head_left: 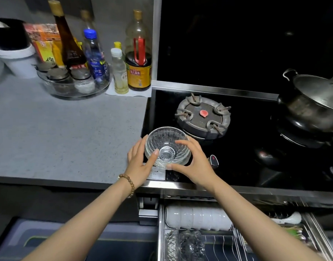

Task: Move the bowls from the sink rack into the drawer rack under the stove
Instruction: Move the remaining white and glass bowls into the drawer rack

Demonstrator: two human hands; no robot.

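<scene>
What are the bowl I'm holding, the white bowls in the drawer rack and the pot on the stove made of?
The held bowl looks like clear glass: see-through, with faceted, glinting walls. The white bowls are likely glazed ceramic, opaque and glossy, though plastic can't be ruled out. The pot is metal, probably stainless steel: grey with a dull sheen.
</scene>
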